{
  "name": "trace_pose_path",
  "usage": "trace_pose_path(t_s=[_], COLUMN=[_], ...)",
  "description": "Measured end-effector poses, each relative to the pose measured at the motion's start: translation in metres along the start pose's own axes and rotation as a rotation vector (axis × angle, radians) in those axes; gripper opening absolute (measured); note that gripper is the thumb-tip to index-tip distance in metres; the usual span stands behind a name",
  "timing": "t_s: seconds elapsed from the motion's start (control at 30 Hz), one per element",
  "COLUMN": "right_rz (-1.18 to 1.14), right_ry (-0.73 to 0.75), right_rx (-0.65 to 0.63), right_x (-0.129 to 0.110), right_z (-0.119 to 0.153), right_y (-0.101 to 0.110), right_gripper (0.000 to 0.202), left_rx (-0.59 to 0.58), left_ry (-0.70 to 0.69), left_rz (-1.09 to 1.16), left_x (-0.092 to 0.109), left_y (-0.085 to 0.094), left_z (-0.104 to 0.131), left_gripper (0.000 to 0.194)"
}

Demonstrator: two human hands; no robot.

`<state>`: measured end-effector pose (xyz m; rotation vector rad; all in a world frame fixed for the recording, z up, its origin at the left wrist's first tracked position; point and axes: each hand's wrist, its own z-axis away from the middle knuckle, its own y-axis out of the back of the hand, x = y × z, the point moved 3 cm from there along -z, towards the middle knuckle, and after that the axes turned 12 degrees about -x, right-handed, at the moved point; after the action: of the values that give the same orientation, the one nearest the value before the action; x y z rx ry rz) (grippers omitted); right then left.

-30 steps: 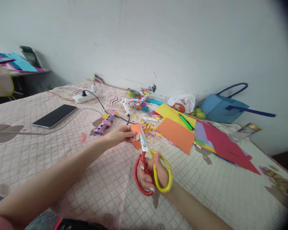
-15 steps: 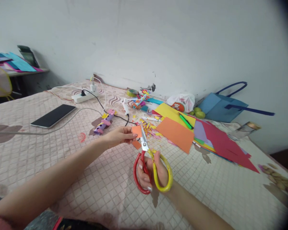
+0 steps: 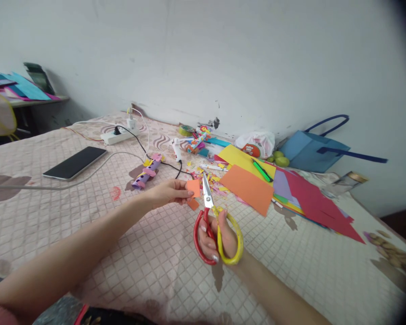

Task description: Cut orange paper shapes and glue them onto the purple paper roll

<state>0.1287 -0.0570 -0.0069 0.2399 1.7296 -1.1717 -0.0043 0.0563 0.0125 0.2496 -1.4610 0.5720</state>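
Note:
Between the thumb and fingers of my left hand is a small orange piece of paper. My right hand grips a pair of scissors with one red and one yellow handle, its fingers through the loops. The blades point away from me and look nearly closed, just right of the paper and apart from it. Another orange scrap shows below the left fingertips. Beyond the blades lie many small paper clippings.
A decorated purple paper roll, a white glue gun and a phone lie leftward. On the right are an orange sheet, a green cutter, red paper and a blue bag. Cables run from a power strip.
The scissors have moved slightly right, away from the orange paper, and their blades and handles have come closer together. My left hand has stayed almost in place.

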Motion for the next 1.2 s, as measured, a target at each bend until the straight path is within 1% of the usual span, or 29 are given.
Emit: trace_pose_path(t_s=[0.07, 0.17, 0.23, 0.3, 0.4, 0.5, 0.57, 0.7, 0.77, 0.8, 0.9, 0.97, 1.03, 1.1, 1.2], right_rz=[0.166, 0.459, 0.564, 0.599, 0.640, 0.695, 0.719, 0.752, 0.762, 0.769, 0.799, 0.839, 0.884, 0.911, 0.930], right_ry=[0.089, 0.196, 0.204, 0.186, 0.159, 0.190, 0.228, 0.294, 0.287, 0.259, 0.124, 0.088, 0.099, 0.114, 0.134], right_rx=[0.160, 0.414, 0.508, 0.557, 0.577, 0.608, 0.661, 0.774, 0.755, 0.713, 0.541, 0.498, 0.512, 0.542, 0.657], right_x=[-0.010, -0.026, -0.032, -0.033, -0.032, -0.038, -0.048, -0.070, -0.074, -0.073, -0.059, -0.048, -0.043, -0.043, -0.054], right_z=[0.001, 0.004, 0.006, 0.006, 0.004, 0.001, 0.000, 0.002, 0.001, 0.000, -0.005, -0.008, -0.010, -0.012, -0.010], right_y=[0.011, 0.026, 0.032, 0.035, 0.034, 0.034, 0.040, 0.059, 0.063, 0.063, 0.055, 0.050, 0.049, 0.053, 0.069], right_gripper=[0.047, 0.029, 0.027, 0.027, 0.025, 0.024, 0.025, 0.028, 0.028, 0.028, 0.027, 0.027, 0.027, 0.026, 0.026], left_rx=[-0.015, -0.060, -0.100, -0.134, -0.163, -0.169, -0.166, -0.137, -0.130, -0.130, -0.129, -0.126, -0.121, -0.117, -0.112], left_ry=[0.031, 0.078, 0.102, 0.122, 0.138, 0.125, 0.124, 0.138, 0.140, 0.140, 0.146, 0.148, 0.140, 0.131, 0.134], left_rz=[-0.040, -0.096, -0.135, -0.189, -0.259, -0.280, -0.287, -0.297, -0.300, -0.300, -0.300, -0.306, -0.313, -0.319, -0.328], left_x=[-0.003, -0.009, -0.014, -0.019, -0.024, -0.025, -0.025, -0.025, -0.024, -0.024, -0.025, -0.025, -0.024, -0.024, -0.023], left_y=[-0.003, -0.014, -0.022, -0.029, -0.033, -0.031, -0.030, -0.028, -0.029, -0.029, -0.030, -0.030, -0.030, -0.029, -0.028], left_z=[0.000, -0.001, -0.002, -0.003, -0.005, -0.006, -0.006, -0.006, -0.006, -0.005, -0.005, -0.005, -0.005, -0.004, -0.004], left_gripper=[0.021, 0.025, 0.028, 0.030, 0.031, 0.031, 0.031, 0.031, 0.032, 0.031, 0.030, 0.029, 0.029, 0.029, 0.031])
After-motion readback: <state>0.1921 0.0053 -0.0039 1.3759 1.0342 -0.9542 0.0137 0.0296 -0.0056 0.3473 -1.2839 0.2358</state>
